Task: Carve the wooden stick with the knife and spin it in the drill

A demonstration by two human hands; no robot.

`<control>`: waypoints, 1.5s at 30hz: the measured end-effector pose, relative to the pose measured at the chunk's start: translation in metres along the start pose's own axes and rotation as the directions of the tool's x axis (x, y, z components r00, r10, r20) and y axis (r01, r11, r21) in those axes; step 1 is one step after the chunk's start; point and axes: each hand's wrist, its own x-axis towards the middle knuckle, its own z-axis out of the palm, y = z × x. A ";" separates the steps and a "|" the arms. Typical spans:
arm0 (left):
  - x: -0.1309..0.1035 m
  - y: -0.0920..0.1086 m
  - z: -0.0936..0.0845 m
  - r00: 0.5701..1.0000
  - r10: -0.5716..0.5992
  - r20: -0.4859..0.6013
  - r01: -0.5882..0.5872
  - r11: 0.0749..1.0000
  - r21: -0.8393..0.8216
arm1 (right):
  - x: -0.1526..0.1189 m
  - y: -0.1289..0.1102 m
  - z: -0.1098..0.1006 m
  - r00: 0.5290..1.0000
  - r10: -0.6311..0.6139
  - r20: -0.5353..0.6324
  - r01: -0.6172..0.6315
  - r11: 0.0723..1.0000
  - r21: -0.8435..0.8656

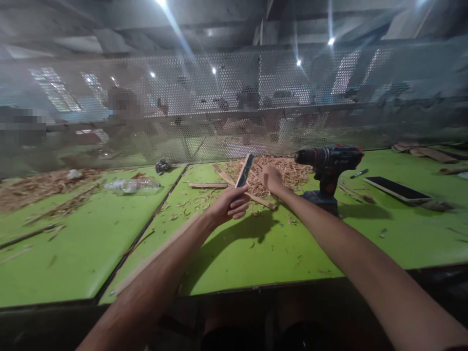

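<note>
My left hand (234, 202) is wrapped round the lower end of a narrow wooden strip with a dark blue, wavy-patterned face (245, 169). The strip is held tilted upward above the green table. Just to its right, my right hand (270, 178) is closed in front of a heap of curled wood shavings (294, 170). What its fingers hold, if anything, is too blurred to name. Loose wooden strips (208, 185) lie beside and beneath the left hand. A cordless drill (327, 170) stands upright on its battery, right of my right hand.
A phone-like dark slab (398, 188) and a pen (359, 173) lie on the right of the green table (234, 263). A clear plastic bottle (137, 185) lies on the left, near more shavings (47, 185). Perforated metal screening (219, 97) rises along the back edge.
</note>
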 end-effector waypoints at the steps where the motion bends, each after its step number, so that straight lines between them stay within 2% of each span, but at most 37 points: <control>1: 0.001 0.000 -0.003 1.000 -0.004 -0.012 0.004 1.000 -0.030 | 0.000 0.002 0.003 1.000 0.016 -0.016 -0.016 1.000 0.012; 3: 0.001 0.000 -0.008 0.999 0.002 -0.037 -0.005 0.996 -0.091 | -0.004 0.002 0.008 0.999 0.029 -0.044 -0.027 0.999 0.039; 6: 0.001 0.001 -0.012 0.998 0.008 -0.055 -0.015 0.991 -0.131 | -0.016 -0.006 0.011 0.997 -0.029 -0.070 0.033 0.998 0.052; 10: 0.001 0.000 -0.009 0.997 -0.024 -0.076 0.019 0.997 -0.074 | -0.032 -0.020 0.008 0.983 -0.153 -0.099 0.146 0.987 -0.067; 14: 0.000 0.000 -0.008 0.994 0.000 -0.110 -0.002 1.000 -0.017 | -0.034 -0.025 0.006 0.981 -0.157 -0.115 0.143 0.983 -0.117; 19: -0.001 0.000 -0.009 0.995 0.028 -0.097 -0.021 0.998 0.066 | -0.034 -0.020 0.009 0.978 -0.166 -0.129 0.151 0.982 -0.116; 25: 0.001 -0.005 -0.007 0.994 0.000 -0.107 0.006 0.998 0.055 | -0.025 -0.014 0.014 0.978 -0.146 -0.145 0.129 0.984 -0.125; 31: 0.002 -0.006 -0.011 0.991 -0.030 -0.128 0.032 0.999 0.009 | -0.010 -0.010 0.018 0.982 -0.154 -0.108 0.142 0.984 -0.111; 38: 0.002 -0.008 -0.017 0.991 -0.048 -0.126 0.047 0.999 -0.010 | 0.009 0.008 0.017 0.985 -0.139 -0.099 0.126 0.984 -0.129; 41: 0.002 -0.008 -0.018 0.993 -0.042 -0.110 0.040 0.999 -0.020 | 0.007 0.011 0.012 0.980 -0.153 -0.128 0.136 0.981 -0.136; 45: 0.001 -0.006 -0.018 0.994 -0.025 -0.106 0.021 0.999 -0.043 | -0.011 0.004 0.014 0.973 -0.179 -0.148 0.158 0.977 -0.144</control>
